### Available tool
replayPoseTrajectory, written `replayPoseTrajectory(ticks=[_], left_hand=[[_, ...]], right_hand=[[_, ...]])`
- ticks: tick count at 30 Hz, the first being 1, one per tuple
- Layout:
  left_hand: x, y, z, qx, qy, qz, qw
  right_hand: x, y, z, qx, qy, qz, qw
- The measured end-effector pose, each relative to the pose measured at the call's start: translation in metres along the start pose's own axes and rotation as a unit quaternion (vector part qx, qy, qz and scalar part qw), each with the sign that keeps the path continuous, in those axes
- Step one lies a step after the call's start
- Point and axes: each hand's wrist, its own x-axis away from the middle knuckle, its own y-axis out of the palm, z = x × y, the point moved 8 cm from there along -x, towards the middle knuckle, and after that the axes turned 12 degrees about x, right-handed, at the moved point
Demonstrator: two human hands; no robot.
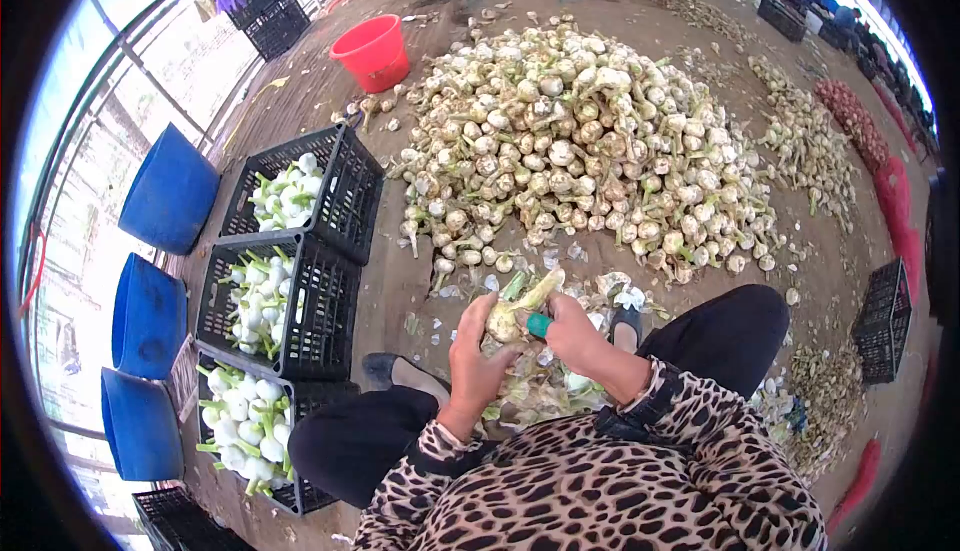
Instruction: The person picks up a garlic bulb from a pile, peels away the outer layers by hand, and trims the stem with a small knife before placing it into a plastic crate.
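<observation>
A garlic bulb (505,324) with dry, yellowish outer skin and a short stalk is between my two hands. My left hand (474,363) is closed around its left and lower side, with the thumb beneath. My right hand (580,338) grips the bulb from the right, its thumb wearing a green cover (539,325) pressed against the skin. The right fingertips are partly hidden behind the stalk. Peeled-off garlic skins (535,396) lie on the ground below my hands, between my feet.
A big heap of unpeeled garlic (590,141) spreads ahead. To my left stand black crates (330,301) of white peeled garlic, with blue tubs (150,316) beyond them. A red bucket (372,54) stands ahead left; another black crate (882,321) is at right. People work far off.
</observation>
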Motion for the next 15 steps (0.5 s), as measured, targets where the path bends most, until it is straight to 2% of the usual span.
replayPoseTrajectory(ticks=[2, 5, 6, 8, 9, 12, 15], left_hand=[[0.002, -0.002, -0.005, 0.039, -0.003, 0.008, 0.999], [0.000, -0.005, -0.004, 0.080, -0.005, 0.034, 0.996], [-0.001, -0.007, 0.000, 0.090, -0.006, 0.046, 0.995], [-0.005, -0.009, 0.022, -0.040, 0.061, 0.045, 0.996], [-0.006, -0.006, 0.033, -0.104, 0.094, 0.042, 0.989], [-0.006, -0.002, 0.038, -0.123, 0.132, 0.038, 0.983], [-0.007, -0.003, 0.032, -0.117, 0.113, 0.048, 0.986]], right_hand=[[0.000, -0.002, -0.007, 0.029, -0.047, 0.042, 0.998], [-0.002, 0.000, -0.010, 0.010, -0.042, 0.031, 0.999], [-0.004, 0.002, -0.007, -0.012, -0.007, 0.009, 1.000], [-0.006, 0.003, 0.001, -0.055, 0.063, -0.035, 0.996], [-0.007, 0.005, 0.002, -0.086, 0.058, -0.040, 0.994], [-0.007, 0.014, -0.002, -0.159, 0.062, -0.047, 0.984], [-0.009, 0.010, -0.011, -0.112, 0.024, -0.032, 0.993]])
